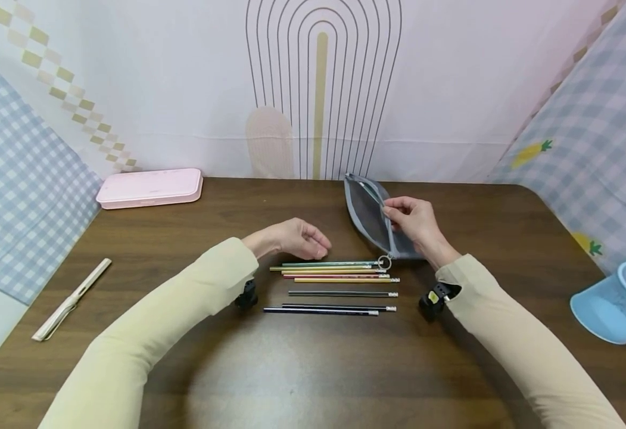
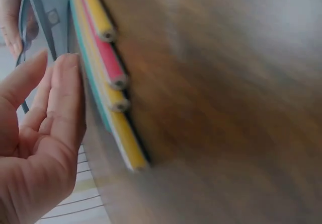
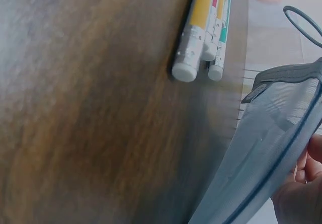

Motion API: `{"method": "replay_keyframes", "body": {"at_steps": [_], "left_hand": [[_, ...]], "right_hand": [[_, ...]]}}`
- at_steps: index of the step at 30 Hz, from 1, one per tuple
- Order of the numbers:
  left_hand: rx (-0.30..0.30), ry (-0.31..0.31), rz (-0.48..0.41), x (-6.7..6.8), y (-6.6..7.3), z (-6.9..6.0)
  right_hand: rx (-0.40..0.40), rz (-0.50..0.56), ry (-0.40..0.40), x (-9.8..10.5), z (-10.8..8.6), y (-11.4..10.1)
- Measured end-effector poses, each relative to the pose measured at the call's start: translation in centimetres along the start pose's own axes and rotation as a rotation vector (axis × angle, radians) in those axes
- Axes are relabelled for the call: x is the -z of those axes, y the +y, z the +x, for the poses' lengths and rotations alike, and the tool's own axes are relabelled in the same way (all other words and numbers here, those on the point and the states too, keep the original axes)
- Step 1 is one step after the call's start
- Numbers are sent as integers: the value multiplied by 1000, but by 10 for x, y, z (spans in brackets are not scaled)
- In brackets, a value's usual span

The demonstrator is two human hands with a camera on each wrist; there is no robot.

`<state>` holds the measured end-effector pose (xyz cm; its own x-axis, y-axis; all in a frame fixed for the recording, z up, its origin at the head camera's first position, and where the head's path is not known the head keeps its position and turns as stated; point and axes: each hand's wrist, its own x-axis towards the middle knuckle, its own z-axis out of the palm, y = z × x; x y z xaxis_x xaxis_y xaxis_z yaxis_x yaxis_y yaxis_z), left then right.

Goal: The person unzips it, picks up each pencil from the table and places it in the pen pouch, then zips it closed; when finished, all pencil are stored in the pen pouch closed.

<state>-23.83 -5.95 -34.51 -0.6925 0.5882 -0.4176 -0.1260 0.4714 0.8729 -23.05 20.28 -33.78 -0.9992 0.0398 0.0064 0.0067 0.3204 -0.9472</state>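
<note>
The right hand point(image 1: 411, 221) pinches the rim of a grey mesh zip pouch point(image 1: 365, 214), apparently to spread its mouth, while the left hand point(image 1: 296, 238), holding nothing, hovers beside slim multicoloured eraser-tipped pencils point(image 1: 339, 276) nearside of that grip.

The brown wood-grain table point(image 1: 270, 372) bears a pink case point(image 1: 150, 189) far left and, nearer, a slim pale object point(image 1: 90, 279). Bright pencils point(image 1: 334, 271) lie mid-table, dark pencils point(image 1: 339, 294) just nearer; a grey pouch point(image 1: 363, 214) rests beyond, a blue container point(image 1: 602, 307) right.
</note>
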Motion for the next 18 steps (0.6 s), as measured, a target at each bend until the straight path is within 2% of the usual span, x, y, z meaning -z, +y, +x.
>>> {"method": "replay_keyframes", "body": {"at_steps": [3, 10, 18], "left_hand": [[-32, -25, 120, 0, -5, -3], [-130, -33, 258, -2, -10, -5], [-165, 48, 459, 0, -7, -9]], "right_hand": [[3, 10, -1, 1, 0, 0], [-8, 14, 0, 3, -1, 1], [-6, 33, 2, 4, 0, 0]]}}
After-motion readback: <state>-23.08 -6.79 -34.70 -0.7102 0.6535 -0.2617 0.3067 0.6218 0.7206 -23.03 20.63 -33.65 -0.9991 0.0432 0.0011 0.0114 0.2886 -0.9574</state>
